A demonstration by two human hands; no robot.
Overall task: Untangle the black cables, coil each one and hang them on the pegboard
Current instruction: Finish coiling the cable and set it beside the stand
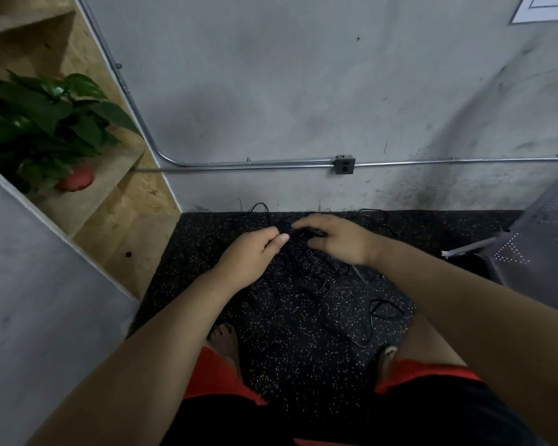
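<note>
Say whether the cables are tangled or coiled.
Tangled. The cables lie in one loose heap on the floor, strands crossing every way, with no neat coil among them.

Left hand [252, 255], right hand [342, 243], both forearms [161, 333] bare. Black shorts [448, 413], red hem bands [426, 373] on both legs. Toes of left foot [223, 337] bare.

text | none legible | white wall sheet [545, 9] | unreadable
</note>
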